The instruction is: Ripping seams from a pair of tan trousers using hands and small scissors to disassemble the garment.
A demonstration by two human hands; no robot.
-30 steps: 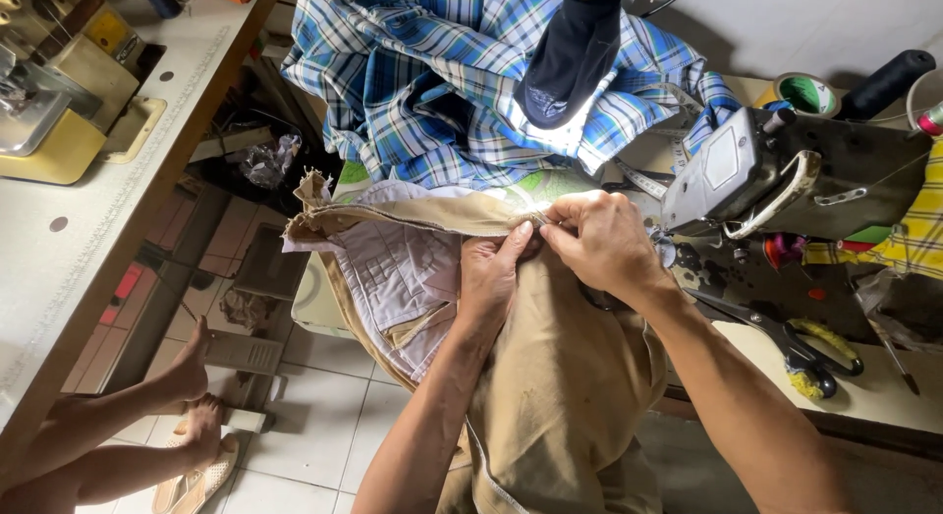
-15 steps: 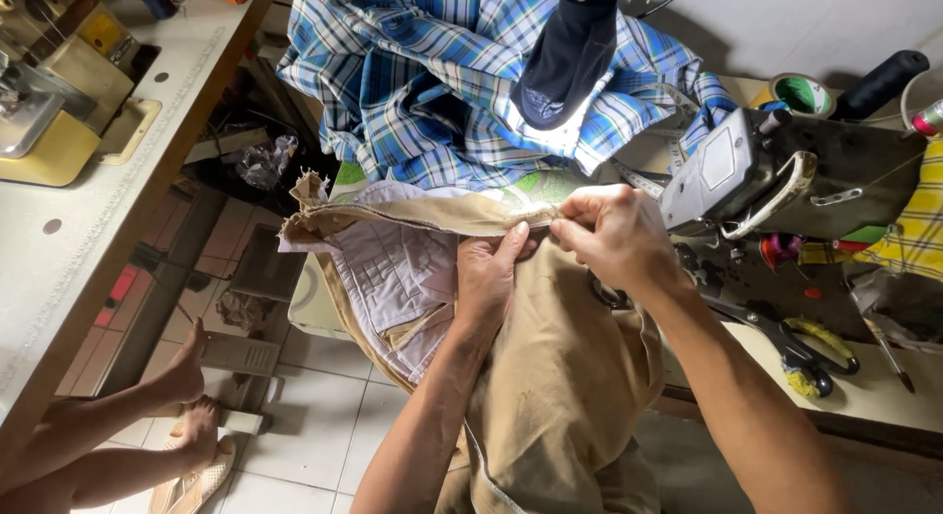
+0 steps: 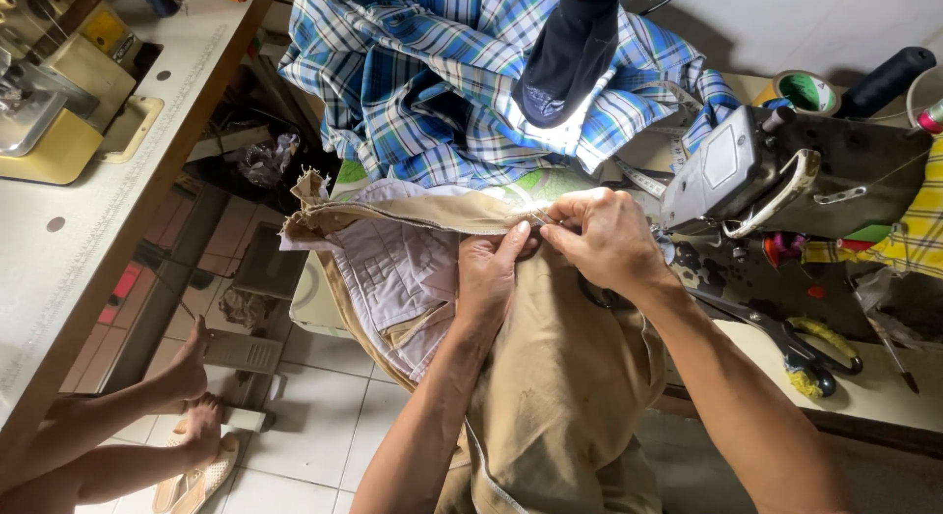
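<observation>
The left hand and right hand both pinch the waistband of tan trousers, each grip clenched on the cloth where fingertips meet. The trousers drape over the worktop edge beside a sewing machine, below a blue plaid shirt; scissors lie near.

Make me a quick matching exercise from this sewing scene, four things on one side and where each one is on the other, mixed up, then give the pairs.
Things:
1. tan trousers
2. plaid shirt
3. scissors
4. tape roll

Places:
A. flat on the table near the right forearm
B. heaped at the far end under the lamp
C. pinched at the waistband by left hand and right hand
D. far right, behind the sewing machine

Pairs: 1-C, 2-B, 3-A, 4-D
</observation>
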